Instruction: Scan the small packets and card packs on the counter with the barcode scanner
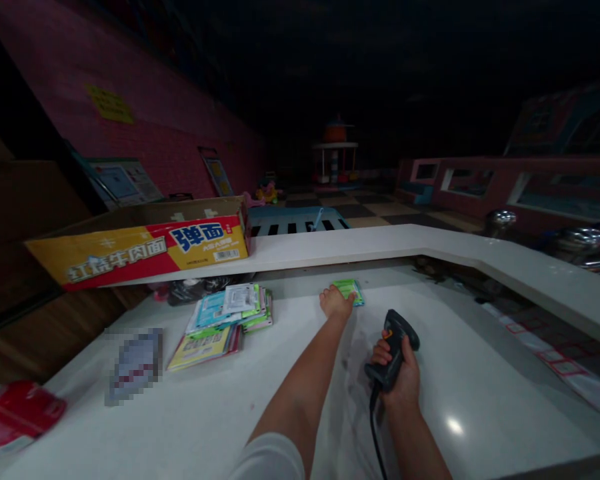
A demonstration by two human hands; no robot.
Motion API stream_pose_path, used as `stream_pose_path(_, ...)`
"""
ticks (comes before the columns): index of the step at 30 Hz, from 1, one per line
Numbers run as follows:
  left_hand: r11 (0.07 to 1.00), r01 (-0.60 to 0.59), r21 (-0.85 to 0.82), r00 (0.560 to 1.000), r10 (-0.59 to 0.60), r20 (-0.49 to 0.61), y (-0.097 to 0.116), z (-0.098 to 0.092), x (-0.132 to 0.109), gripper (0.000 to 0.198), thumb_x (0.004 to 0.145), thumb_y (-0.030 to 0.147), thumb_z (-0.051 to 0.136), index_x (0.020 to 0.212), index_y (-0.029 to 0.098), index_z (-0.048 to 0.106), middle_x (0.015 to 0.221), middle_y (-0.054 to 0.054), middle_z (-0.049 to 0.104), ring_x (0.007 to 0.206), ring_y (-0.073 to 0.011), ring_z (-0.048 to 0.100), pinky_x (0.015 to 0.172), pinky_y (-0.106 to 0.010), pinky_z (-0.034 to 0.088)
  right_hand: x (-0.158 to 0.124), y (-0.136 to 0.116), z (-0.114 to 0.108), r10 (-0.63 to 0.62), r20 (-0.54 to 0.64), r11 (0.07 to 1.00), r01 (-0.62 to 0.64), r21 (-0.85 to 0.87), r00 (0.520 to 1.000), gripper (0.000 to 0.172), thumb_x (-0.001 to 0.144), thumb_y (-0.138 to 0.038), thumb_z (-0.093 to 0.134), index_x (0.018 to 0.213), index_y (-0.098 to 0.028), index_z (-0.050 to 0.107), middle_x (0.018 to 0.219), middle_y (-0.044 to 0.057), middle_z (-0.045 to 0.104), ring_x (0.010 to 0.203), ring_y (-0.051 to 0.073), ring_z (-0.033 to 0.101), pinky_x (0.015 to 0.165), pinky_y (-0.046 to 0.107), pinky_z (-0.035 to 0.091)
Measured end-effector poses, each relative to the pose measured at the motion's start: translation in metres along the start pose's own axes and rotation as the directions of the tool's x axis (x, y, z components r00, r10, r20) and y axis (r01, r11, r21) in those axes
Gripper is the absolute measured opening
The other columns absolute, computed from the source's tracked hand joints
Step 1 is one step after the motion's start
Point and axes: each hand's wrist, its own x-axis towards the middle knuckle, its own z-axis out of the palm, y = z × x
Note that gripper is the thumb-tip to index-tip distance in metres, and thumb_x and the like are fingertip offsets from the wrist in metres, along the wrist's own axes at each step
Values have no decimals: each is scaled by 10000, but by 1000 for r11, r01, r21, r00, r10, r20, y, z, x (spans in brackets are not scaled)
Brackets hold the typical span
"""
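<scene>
My left hand [336, 301] reaches across the white counter [290, 413], its bunched fingers touching the near edge of a small green packet [350, 291]. Whether they grip it, I cannot tell. My right hand [399, 373] is closed around a black corded handheld barcode scanner [393, 348], and its cable runs down toward the bottom of the view. Left of both hands lies a loose pile of printed card packets [230, 315]. Beyond it are a blurred flat packet [135, 367] and a red package [17, 415].
A yellow and red printed cardboard carton [140, 243] rests on the raised white counter ledge [380, 241], overhanging its left end. Dark items sit behind the pile. Chrome fittings [577, 243] stand at right, and a checkered floor with toys lies beyond the ledge.
</scene>
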Motion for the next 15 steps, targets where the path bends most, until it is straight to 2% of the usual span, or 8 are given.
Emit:
stream_pose_path(3, 997, 65, -30, 998, -65, 2, 4, 3, 9, 614, 596, 516, 811, 1022, 142, 574, 1129, -221, 639, 1138, -343, 563, 914, -384, 422, 0, 1, 1, 20, -11, 1000, -20, 24, 1000, 342, 706, -415, 775, 901, -199, 595, 623, -70, 468, 459, 53, 451, 411, 157, 412)
stream_pose_path(7, 988, 131, -84, 990, -127, 53, -7, -1, 18, 558, 586, 402, 844, 1003, 165, 560, 1112, -186, 674, 1074, -299, 628, 833, -335, 463, 0, 1, 4, 37, -22, 999, -37, 38, 999, 343, 706, -410, 778, 903, -198, 594, 619, -72, 476, 456, 54, 450, 408, 156, 421)
stream_pose_path(9, 979, 135, -155, 990, -126, 70, -18, -6, 21, 447, 617, 334, 824, 946, 172, 569, 1071, -156, 692, 1014, -269, 657, 779, -302, 471, 0, 2, 4, 37, -31, 999, -36, 41, 999, 351, 698, -406, 785, 904, -195, 593, 617, -72, 484, 454, 53, 447, 405, 155, 423)
stream_pose_path(12, 947, 117, -299, 992, -94, 90, -40, -16, 18, 188, 693, 224, 734, 777, 182, 571, 854, -74, 707, 860, -212, 683, 681, -255, 463, 0, 4, 4, 29, -36, 999, -28, 18, 999, 387, 670, -413, 807, 902, -189, 594, 613, -71, 496, 447, 48, 448, 394, 148, 410)
stream_pose_path(15, 929, 87, -361, 995, -60, 85, -71, -33, 2, 110, 744, 187, 642, 683, 187, 550, 647, -6, 639, 681, -160, 653, 604, -227, 438, -1, 6, 4, 32, -37, 999, -32, -13, 999, 409, 654, -417, 819, 899, -177, 597, 611, -66, 504, 446, 45, 454, 396, 144, 403)
